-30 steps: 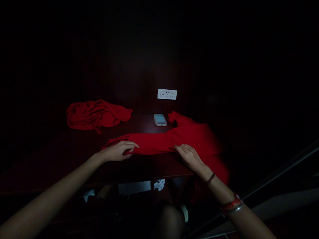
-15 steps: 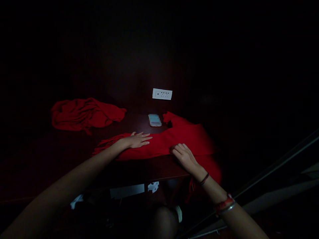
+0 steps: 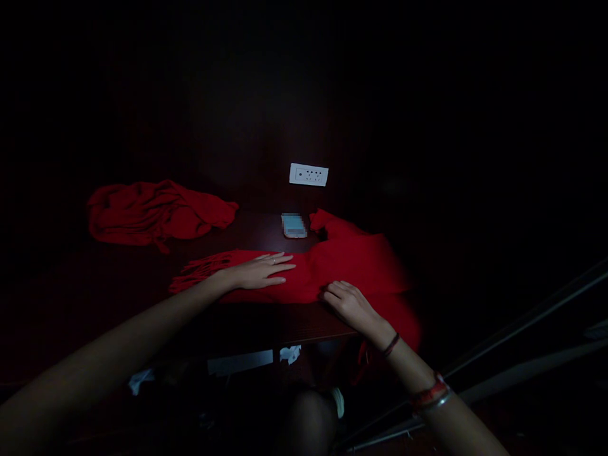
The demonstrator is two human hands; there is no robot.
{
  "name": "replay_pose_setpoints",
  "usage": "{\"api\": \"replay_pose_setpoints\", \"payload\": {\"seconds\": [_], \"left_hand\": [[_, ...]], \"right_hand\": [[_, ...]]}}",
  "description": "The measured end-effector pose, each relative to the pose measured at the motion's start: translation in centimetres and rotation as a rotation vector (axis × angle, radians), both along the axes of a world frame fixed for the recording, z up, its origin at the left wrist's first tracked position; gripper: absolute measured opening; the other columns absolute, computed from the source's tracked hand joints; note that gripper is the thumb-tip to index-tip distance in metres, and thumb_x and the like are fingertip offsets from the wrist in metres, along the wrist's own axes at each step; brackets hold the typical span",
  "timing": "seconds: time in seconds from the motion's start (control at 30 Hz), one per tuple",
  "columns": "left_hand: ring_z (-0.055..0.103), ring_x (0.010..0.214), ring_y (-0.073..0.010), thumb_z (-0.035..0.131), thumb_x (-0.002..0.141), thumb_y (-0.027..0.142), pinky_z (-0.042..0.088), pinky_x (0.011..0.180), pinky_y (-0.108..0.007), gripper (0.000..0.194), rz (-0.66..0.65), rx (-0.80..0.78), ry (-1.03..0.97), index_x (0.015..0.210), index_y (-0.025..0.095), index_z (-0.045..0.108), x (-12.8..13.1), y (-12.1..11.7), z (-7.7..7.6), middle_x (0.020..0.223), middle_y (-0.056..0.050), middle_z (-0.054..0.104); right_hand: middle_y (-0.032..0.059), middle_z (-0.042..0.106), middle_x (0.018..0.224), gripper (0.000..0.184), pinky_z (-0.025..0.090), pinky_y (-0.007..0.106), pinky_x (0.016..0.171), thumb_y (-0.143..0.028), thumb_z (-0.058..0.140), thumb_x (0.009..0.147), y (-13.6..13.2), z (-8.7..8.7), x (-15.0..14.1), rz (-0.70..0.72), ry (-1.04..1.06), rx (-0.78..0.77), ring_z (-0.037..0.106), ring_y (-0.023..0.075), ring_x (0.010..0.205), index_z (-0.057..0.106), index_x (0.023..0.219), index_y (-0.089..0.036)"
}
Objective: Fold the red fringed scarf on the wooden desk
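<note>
A red fringed scarf [image 3: 351,263] lies along the dark table, its tasselled end to the left and its right part hanging over the front edge. My left hand [image 3: 263,271] rests flat on it near the fringe, fingers stretched out, a ring on one. At the near edge of the scarf, my right hand [image 3: 350,304] has its fingers curled and closed on the cloth; the fingertips are partly hidden. Behind the left hand, a second red cloth [image 3: 156,214] lies bunched up at the back left.
A phone [image 3: 294,225] with a blurred screen lies behind the scarf. On the back wall sits a white socket panel [image 3: 308,175]. Below the table edge [image 3: 304,330] are pale papers [image 3: 247,362] and a knee [image 3: 308,418]. Much of the scene is dark.
My left hand has shifted slightly right and flattened along the scarf. My right hand stays at the near edge, a touch lower. The whole view has shifted slightly.
</note>
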State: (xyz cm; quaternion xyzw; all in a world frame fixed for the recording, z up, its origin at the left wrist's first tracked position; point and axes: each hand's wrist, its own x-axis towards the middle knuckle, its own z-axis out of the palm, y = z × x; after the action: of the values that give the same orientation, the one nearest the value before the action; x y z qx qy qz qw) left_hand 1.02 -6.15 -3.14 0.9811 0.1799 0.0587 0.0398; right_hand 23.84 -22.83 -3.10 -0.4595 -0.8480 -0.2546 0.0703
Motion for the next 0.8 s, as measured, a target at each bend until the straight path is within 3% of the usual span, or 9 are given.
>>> {"api": "replay_pose_setpoints", "payload": {"seconds": [0.13, 0.23, 0.33, 0.4, 0.57, 0.67, 0.8], "left_hand": [[0.017, 0.123, -0.0191, 0.022, 0.085, 0.044, 0.017, 0.097, -0.037, 0.046, 0.093, -0.049, 0.11, 0.129, 0.029, 0.02, -2.6, 0.8, -0.6, 0.136, 0.0, 0.021], [0.03, 0.118, -0.0173, 0.024, 0.085, 0.041, 0.023, 0.096, -0.031, 0.043, 0.133, 0.019, 0.066, 0.123, 0.025, 0.034, -2.7, 1.6, -0.1, 0.13, -0.003, 0.034], [0.042, 0.108, -0.0166, 0.028, 0.084, 0.038, 0.029, 0.091, -0.028, 0.038, 0.137, 0.106, -0.081, 0.11, 0.02, 0.05, -0.2, 1.8, 0.8, 0.12, -0.005, 0.046], [0.044, 0.104, -0.0169, 0.035, 0.082, 0.037, 0.031, 0.089, -0.027, 0.037, 0.131, 0.095, -0.19, 0.107, 0.016, 0.051, 2.3, 1.9, 1.1, 0.115, -0.008, 0.049], [0.055, 0.084, -0.0168, 0.055, 0.067, 0.026, 0.04, 0.073, -0.023, 0.035, 0.263, -0.164, -0.246, 0.099, 0.011, 0.055, 7.5, 2.9, 0.7, 0.092, -0.008, 0.061], [0.057, 0.069, -0.0142, 0.051, 0.068, 0.02, 0.041, 0.061, -0.02, 0.022, 0.322, -0.271, -0.272, 0.086, 0.011, 0.059, 8.3, 3.7, 0.5, 0.075, -0.004, 0.063], [0.057, 0.073, -0.0136, 0.046, 0.069, 0.019, 0.04, 0.065, -0.019, 0.017, 0.275, -0.256, -0.314, 0.074, 0.014, 0.062, 7.6, 4.8, 0.8, 0.075, -0.002, 0.064]], "right_hand": [[0.002, 0.052, 0.076, 0.013, 0.034, 0.026, 0.068, -0.019, 0.04, 0.083, 0.0, -0.1, 0.0, -0.005, -0.027, -0.005, 0.044, 0.0134, 0.071, 0.053, 0.081, -0.017], [0.0021, 0.052, 0.076, 0.014, 0.034, 0.026, 0.068, -0.017, 0.039, 0.083, -0.1, 0.1, -0.1, 0.014, -0.042, -0.004, 0.044, 0.0136, 0.071, 0.053, 0.082, -0.017], [0.0028, 0.053, 0.078, 0.016, 0.034, 0.026, 0.07, -0.015, 0.037, 0.084, -0.3, 0.3, -0.2, 0.036, -0.055, 0.012, 0.044, 0.0139, 0.074, 0.053, 0.084, -0.017], [0.0035, 0.053, 0.08, 0.017, 0.034, 0.026, 0.072, -0.015, 0.036, 0.084, -0.4, 0.3, -0.2, 0.041, -0.058, 0.025, 0.045, 0.0141, 0.076, 0.053, 0.085, -0.017], [0.0053, 0.054, 0.084, 0.017, 0.036, 0.027, 0.073, -0.014, 0.037, 0.083, -0.6, 0.2, -0.2, 0.046, -0.061, 0.048, 0.046, 0.0148, 0.08, 0.053, 0.089, -0.016], [0.0049, 0.055, 0.082, 0.017, 0.036, 0.027, 0.071, -0.015, 0.037, 0.084, -0.6, 0.1, -0.2, 0.045, -0.063, 0.052, 0.046, 0.0145, 0.078, 0.053, 0.091, -0.016], [0.0042, 0.054, 0.08, 0.018, 0.037, 0.026, 0.07, -0.013, 0.037, 0.083, -0.8, 0.2, -0.2, 0.054, -0.058, 0.082, 0.046, 0.014, 0.074, 0.052, 0.092, -0.016]]}}
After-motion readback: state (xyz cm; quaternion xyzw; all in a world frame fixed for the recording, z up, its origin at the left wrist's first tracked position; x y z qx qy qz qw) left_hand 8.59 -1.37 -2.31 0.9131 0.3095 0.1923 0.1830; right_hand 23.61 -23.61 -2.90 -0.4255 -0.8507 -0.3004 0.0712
